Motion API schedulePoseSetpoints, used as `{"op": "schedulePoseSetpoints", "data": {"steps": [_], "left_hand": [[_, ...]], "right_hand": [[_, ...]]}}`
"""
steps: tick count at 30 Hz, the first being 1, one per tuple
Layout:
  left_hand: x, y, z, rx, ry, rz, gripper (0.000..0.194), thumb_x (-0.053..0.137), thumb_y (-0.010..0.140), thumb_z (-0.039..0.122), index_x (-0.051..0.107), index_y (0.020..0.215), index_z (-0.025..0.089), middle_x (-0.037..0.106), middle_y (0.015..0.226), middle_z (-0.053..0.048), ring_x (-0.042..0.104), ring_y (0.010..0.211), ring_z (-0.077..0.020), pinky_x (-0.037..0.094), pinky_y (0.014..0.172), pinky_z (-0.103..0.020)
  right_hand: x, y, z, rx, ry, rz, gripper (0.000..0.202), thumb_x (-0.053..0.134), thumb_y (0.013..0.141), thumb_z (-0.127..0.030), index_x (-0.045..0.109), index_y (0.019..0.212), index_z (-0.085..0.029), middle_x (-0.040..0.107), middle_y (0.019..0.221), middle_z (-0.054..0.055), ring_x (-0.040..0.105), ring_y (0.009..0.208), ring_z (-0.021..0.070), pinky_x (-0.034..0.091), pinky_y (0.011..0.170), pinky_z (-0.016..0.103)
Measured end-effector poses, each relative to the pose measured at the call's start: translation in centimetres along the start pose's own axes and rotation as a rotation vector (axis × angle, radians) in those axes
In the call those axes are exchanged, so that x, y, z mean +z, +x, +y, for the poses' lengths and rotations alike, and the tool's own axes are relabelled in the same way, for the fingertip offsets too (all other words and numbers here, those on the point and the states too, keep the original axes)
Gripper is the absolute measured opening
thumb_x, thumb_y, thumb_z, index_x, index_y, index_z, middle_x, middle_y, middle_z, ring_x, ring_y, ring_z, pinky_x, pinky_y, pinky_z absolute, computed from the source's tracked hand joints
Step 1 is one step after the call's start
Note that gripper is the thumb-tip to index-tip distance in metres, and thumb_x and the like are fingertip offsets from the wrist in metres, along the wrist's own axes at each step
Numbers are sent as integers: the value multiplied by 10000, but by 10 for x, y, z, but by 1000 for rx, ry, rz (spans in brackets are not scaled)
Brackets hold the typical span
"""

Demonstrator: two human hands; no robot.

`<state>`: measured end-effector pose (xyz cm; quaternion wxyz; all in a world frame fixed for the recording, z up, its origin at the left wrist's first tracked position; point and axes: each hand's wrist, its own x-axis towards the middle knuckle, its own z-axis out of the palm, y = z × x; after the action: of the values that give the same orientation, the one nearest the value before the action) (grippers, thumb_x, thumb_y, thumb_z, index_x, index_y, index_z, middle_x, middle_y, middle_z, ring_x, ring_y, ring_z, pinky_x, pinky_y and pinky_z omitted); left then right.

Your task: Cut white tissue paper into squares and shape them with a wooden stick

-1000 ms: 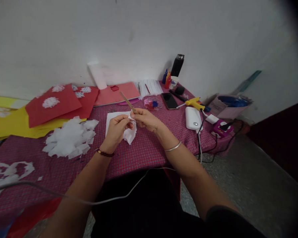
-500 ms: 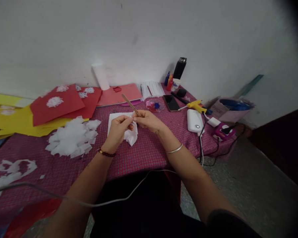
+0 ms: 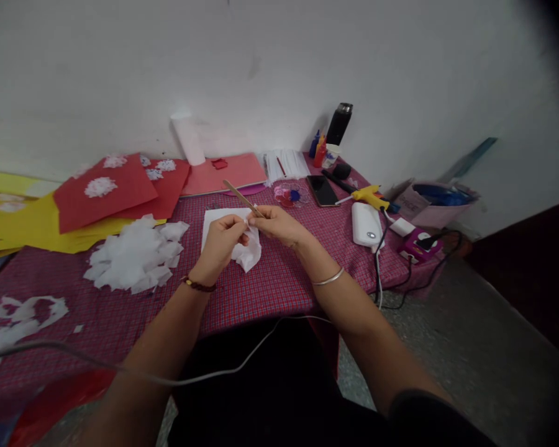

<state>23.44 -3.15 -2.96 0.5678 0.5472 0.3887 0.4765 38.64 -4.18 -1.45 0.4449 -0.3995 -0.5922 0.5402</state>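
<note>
My right hand [image 3: 278,225] is closed around a flat wooden stick [image 3: 240,194], which slants up to the left out of the fingers. White tissue paper [image 3: 248,252] is pinched in my left hand [image 3: 224,241], close against the right fingertips. The tissue's loose end hangs below both hands, over a white sheet [image 3: 210,218] lying on the table. To the left of my left hand lies a heap of white tissue pieces [image 3: 135,257]. Where the stick meets the tissue is hidden by the fingers.
Red sheets with paper flowers [image 3: 135,192] and yellow paper [image 3: 28,226] cover the table's far left. On the right are a phone [image 3: 322,190], a yellow glue gun [image 3: 370,196], a white power bank [image 3: 366,225] and cables. A white cable [image 3: 214,377] crosses before my body.
The stick's upper end has dropped slightly and shifted left. Both hands stay together at the tissue, with small finger movements. The whole view has shifted slightly.
</note>
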Motion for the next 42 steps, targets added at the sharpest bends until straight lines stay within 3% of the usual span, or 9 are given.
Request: {"op": "schedulePoseSetpoints", "data": {"steps": [7,14,24,27,31,37,40,42], "left_hand": [[1,-3,2,154,300,19,99,567,661,206,565,563,192,552,477,37,523,452,-111,394,480,-225],[1,-3,2,161,270,13,196,646,721,310,564,592,186,561,495,33,534,470,-111,392,497,-229],[0,-2,0,180,295,20,155,647,697,250,540,602,192,538,489,41,484,431,-92,350,451,-219],[0,-1,0,163,196,10,138,686,672,232,573,742,192,549,554,59,517,453,-91,394,466,-217],[-8,3,3,114,99,-74,317,688,704,254,634,1011,197,552,619,63,511,480,-86,409,473,-213],[-25,12,13,247,130,183,191,619,804,350,694,880,192,566,650,15,491,548,-87,370,476,-198],[-19,10,16,221,110,47,216,642,774,317,677,950,198,587,668,18,468,507,-80,381,472,-203],[-14,7,17,191,119,-92,350,662,712,238,650,1061,206,655,843,-9,464,504,-69,379,445,-203]], "right_hand": [[-1,1,2,11,-16,4,164,601,804,-213,502,683,-161,379,563,-87,309,521,64,211,489,213],[0,1,-1,61,7,9,82,532,805,-159,529,723,-160,365,491,-99,277,440,64,192,428,199],[-1,-1,-2,66,21,10,136,560,845,-194,531,717,-157,343,476,-106,241,420,54,167,410,203],[-3,1,1,57,7,18,111,584,823,-194,537,730,-155,360,491,-104,266,435,54,179,426,204],[-5,0,2,28,1,20,125,579,823,-221,523,728,-163,352,505,-106,256,437,54,176,435,211],[-7,-2,-1,17,-45,67,108,548,811,-219,521,718,-172,357,523,-97,269,457,65,199,448,216],[-5,0,-1,-9,-60,44,63,561,769,-186,539,717,-160,430,580,-75,349,527,72,275,511,208],[-4,1,-1,-31,-53,8,61,571,747,-186,541,704,-155,462,608,-64,388,569,78,312,556,213]]}}
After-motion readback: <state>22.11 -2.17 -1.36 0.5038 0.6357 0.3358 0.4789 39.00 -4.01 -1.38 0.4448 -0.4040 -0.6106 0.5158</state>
